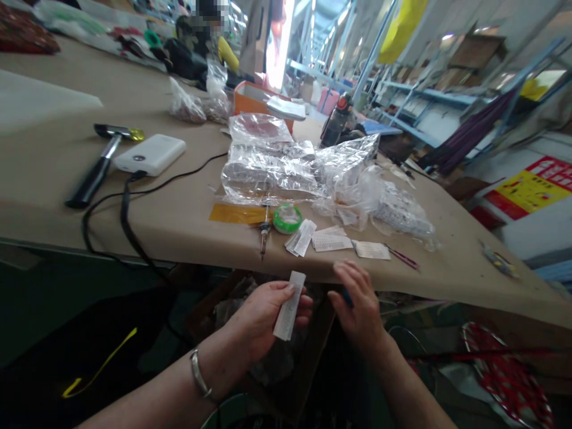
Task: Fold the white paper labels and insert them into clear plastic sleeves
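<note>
Our left hand (263, 313) is closed on a white paper strip (289, 305), thumb on top and fingers behind. The strip stands nearly upright just below the near edge of the table (187, 226). Our right hand (357, 307) sits just beside it at three o'clock, with its fingers curled over a small blue thing (347, 296). Only a sliver of that shows, so we cannot tell whether the hand grips it. Both hands hang off the table over an open cardboard box (313, 363), apart from each other by a narrow gap.

At twelve o'clock from the hands, the table edge is crowded. A thin pointed tool (264, 231) pokes its tip toward the edge, a green tape roll (287, 218) lies beside it, and loose paper slips (331, 240) run on toward two o'clock. There a red-handled tool (402, 257) lies close to the edge. Crinkled plastic bags (277, 170) pile up behind these.

Toward ten o'clock the tabletop is barer. It carries a white power bank (149, 155) and a hammer (96, 170), and a black cable (127, 223) droops over the edge.
</note>
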The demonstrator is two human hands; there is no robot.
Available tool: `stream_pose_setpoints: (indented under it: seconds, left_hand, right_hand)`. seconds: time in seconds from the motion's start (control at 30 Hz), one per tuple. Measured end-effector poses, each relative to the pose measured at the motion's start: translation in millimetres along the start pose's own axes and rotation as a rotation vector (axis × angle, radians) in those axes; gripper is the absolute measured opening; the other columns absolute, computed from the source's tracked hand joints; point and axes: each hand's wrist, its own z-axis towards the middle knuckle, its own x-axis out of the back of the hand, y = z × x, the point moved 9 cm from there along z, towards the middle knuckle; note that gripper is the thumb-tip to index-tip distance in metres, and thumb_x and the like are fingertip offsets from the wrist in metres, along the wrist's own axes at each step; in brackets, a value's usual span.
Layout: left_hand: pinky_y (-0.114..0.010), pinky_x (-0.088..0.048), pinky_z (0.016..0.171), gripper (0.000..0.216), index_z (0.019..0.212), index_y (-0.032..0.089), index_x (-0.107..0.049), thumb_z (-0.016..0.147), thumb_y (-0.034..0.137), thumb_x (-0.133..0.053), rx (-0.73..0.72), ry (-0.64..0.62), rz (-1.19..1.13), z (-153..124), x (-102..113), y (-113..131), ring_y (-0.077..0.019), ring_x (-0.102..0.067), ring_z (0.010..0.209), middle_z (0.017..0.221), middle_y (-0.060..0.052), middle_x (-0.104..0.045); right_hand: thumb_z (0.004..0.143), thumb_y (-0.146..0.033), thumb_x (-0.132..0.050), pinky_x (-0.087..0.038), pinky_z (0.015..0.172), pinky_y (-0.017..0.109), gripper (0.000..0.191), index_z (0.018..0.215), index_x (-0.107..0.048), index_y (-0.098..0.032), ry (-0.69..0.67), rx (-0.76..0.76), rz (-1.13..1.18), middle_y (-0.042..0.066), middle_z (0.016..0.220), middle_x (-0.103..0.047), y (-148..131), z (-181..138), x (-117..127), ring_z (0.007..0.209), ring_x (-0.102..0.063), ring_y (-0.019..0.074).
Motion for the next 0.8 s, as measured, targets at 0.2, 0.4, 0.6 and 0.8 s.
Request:
stream_pose_setpoints:
  seconds: [0.2,0.4,0.6,0.8]
  left_hand:
    - [-0.030,-0.054,0.060,0.012,0.086,0.009,-0.060,0.083,0.019,-0.056,0.035,0.034,0.056,1.6,3.3,-5.7,-0.0164,-0.063,0.061,0.073,-0.010,-0.066]
    - [-0.028,-0.053,0.058,0.013,0.086,0.008,-0.060,0.083,0.019,-0.056,0.032,0.023,0.081,0.7,2.2,-7.2,-0.0151,-0.063,0.060,0.074,-0.010,-0.066]
    - [-0.028,-0.052,0.056,0.013,0.084,0.007,-0.060,0.084,0.018,-0.054,0.045,0.051,0.093,0.6,1.8,-9.6,-0.0146,-0.062,0.055,0.072,-0.011,-0.066]
    - [-0.021,-0.046,0.051,0.010,0.076,0.007,-0.063,0.078,0.008,-0.053,-0.036,-0.054,-0.080,5.3,-4.5,-5.7,-0.0110,-0.057,0.053,0.069,-0.009,-0.064]
  right_hand:
    - [0.087,-0.037,-0.053,-0.037,0.098,0.055,0.051,0.130,-0.046,-0.010,-0.108,-0.278,-0.458,0.019,0.132,-0.049,92.5,-16.6,7.7,0.123,-0.042,0.0361]
    - [0.090,-0.026,-0.047,-0.045,0.094,0.044,0.025,0.107,-0.064,-0.018,0.015,-0.193,-0.322,0.010,0.111,-0.066,96.4,-27.2,22.7,0.108,-0.057,0.0255]
    - [0.086,-0.022,-0.056,-0.050,0.086,0.039,0.012,0.091,-0.066,-0.020,0.305,-0.291,0.033,0.007,0.094,-0.069,68.7,-18.5,48.5,0.091,-0.065,0.0209]
    - [0.084,-0.011,-0.055,-0.044,0.095,0.044,0.021,0.099,-0.063,-0.023,-0.007,0.147,0.318,0.005,0.100,-0.069,-55.8,2.3,-8.1,0.106,-0.060,0.0216]
